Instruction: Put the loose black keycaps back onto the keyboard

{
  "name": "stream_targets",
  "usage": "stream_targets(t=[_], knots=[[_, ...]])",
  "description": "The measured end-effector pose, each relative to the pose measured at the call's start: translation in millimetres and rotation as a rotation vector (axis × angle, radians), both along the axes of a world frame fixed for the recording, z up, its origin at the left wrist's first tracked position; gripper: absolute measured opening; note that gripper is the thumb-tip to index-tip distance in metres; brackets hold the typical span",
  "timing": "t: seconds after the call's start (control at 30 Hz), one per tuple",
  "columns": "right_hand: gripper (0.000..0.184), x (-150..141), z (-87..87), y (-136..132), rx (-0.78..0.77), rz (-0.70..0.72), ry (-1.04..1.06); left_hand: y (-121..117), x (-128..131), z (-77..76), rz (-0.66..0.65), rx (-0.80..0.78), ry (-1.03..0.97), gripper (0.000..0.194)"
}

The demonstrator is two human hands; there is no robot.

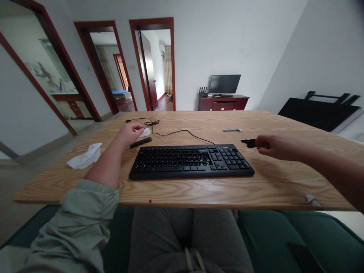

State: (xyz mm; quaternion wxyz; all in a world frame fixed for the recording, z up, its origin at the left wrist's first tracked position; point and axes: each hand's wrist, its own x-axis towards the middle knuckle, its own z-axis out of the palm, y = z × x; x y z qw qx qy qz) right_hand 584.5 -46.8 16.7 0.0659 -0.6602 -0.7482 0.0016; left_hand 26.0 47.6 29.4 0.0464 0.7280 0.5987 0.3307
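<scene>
Keyboard (pixel 190 162), matte black plastic, lies at the middle of our wood-grained table (pixel 182 193), its thin cable (pixel 170 131) looping toward the upper left. Our left hand (pixel 130 134) rests beside a black stick (pixel 140 142) and a crumpled white tissue (pixel 145 132), fingers loosely curled, apparently gripping nothing. Our right hand (pixel 277 148) sits at a small heap of black pieces (pixel 248 143), partly hidden by the fingers; we cannot tell whether they grasp any. A small blue tool (pixel 231 130) lies farther back.
</scene>
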Motion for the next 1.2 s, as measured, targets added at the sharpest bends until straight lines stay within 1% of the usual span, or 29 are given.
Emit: stream_targets(t=[0.1, 0.17, 0.23, 0.33, 0.43, 0.5, 0.6, 0.7, 0.83, 1.03, 1.1, 1.2], knots=[[0.034, -37.5, 15.5, 13.9, 0.060, 0.025, 0.290, 3.6, -2.8, -6.0, 0.015, -0.014, -0.012, 0.040], [0.033, -68.5, 18.0, 21.1, 0.109, 0.093, 0.461, 5.7, -2.0, -9.9, 0.001, -0.017, -0.013, 0.040], [0.029, -97.0, 12.8, 27.2, 0.154, 0.185, 0.593, 6.9, -0.4, -12.7, -0.026, -0.022, -0.005, 0.041], [0.030, -122.4, -2.6, 34.0, 0.118, 0.241, 0.700, 6.9, 2.3, -14.6, -0.060, -0.035, 0.009, 0.042], [0.034, -124.7, -14.9, 36.0, 0.045, 0.250, 0.794, 5.5, 5.4, -14.6, -0.066, -0.057, 0.010, 0.043], [0.040, -119.9, -17.4, 33.9, 0.029, 0.241, 0.862, 4.9, 7.4, -14.5, -0.063, -0.068, 0.019, 0.043], [0.049, -115.0, -14.4, 28.0, 0.034, 0.239, 0.904, 5.0, 9.3, -15.0, -0.063, -0.071, 0.028, 0.043], [0.049, -116.5, -9.3, 22.8, 0.045, 0.262, 0.914, 6.0, 9.7, -16.3, -0.061, -0.076, 0.012, 0.043], [0.047, -119.4, -6.6, 19.5, 0.047, 0.280, 0.892, 7.9, 8.3, -18.6, -0.066, -0.093, -0.001, 0.045], [0.046, -114.0, -9.9, 22.9, 0.039, 0.302, 0.879, 11.8, 4.9, -22.0, -0.059, -0.095, 0.015, 0.046], [0.044, -110.2, -12.5, 26.5, 0.028, 0.298, 0.825, 12.7, 4.5, -22.3, -0.067, -0.095, 0.020, 0.046], [0.036, -104.5, -17.4, 32.6, 0.004, 0.285, 0.651, 13.4, 4.8, -22.1, -0.088, -0.088, 0.010, 0.048]])
